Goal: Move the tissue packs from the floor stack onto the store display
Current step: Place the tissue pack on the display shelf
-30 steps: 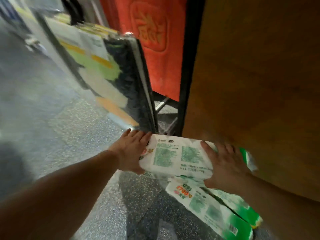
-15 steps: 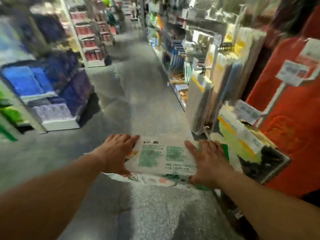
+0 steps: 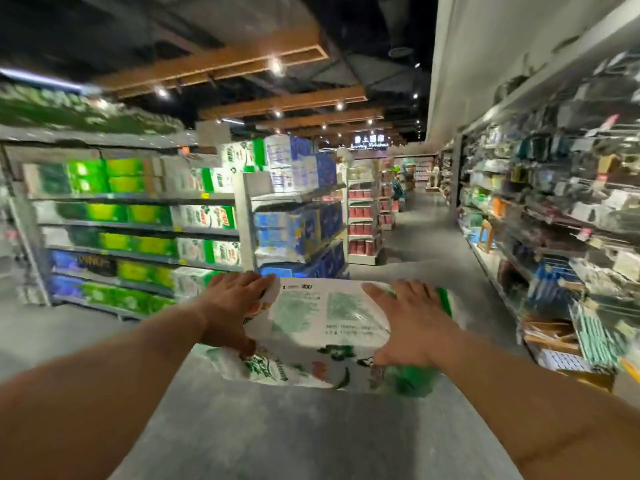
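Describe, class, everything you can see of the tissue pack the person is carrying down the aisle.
The tissue pack is a soft white plastic-wrapped bundle with green printed panels, small text and green leaf artwork on its near face. It is held flat in the air above the grey floor. The left hand grips its left end and the right hand its right end; the wrap sags and wrinkles below.

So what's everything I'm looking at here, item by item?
tissue packs: at least two stacked, white with green print, held between the hands at centre
tissue shelves: one long unit, green, white and blue packs, on the left
blue packs: many, on the end shelf left of centre
red goods: several rows, shelf further down the aisle
right-side shelves: one long run, mixed small goods, too blurred to name
floor: grey, aisle
ceiling lights: several, on wooden beams
left hand: grips the packs' left end
right hand: grips the packs' right end
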### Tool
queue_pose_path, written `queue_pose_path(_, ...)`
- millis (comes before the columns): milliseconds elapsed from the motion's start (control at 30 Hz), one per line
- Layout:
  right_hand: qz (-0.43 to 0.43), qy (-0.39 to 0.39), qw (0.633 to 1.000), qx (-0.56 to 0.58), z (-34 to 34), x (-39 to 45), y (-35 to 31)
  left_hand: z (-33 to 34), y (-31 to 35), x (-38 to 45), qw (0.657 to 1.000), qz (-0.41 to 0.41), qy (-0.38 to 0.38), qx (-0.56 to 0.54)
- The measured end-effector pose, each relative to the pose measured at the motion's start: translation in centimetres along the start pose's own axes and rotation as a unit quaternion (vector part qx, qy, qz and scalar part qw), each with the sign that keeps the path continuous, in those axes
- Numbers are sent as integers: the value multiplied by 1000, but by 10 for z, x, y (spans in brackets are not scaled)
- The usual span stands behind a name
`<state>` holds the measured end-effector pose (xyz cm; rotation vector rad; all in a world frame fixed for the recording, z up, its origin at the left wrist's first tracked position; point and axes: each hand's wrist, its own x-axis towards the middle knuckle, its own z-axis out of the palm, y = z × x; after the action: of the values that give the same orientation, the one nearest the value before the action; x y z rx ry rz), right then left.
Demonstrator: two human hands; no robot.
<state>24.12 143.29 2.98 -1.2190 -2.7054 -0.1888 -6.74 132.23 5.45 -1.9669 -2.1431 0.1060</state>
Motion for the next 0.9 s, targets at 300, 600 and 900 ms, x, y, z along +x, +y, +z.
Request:
queue_pose_path(300,-126,86,988,4,-73,188,-48,-89,-134,34,990,-111,44,72)
queue_pose_path(600,-202,129,971,-13,-109,382,-79,-100,-237,125,973,-220,55,49)
queue_pose_path(900,-206,135,969,-12,-79,582,-152,-48,-417,240,970,-223,84,38)
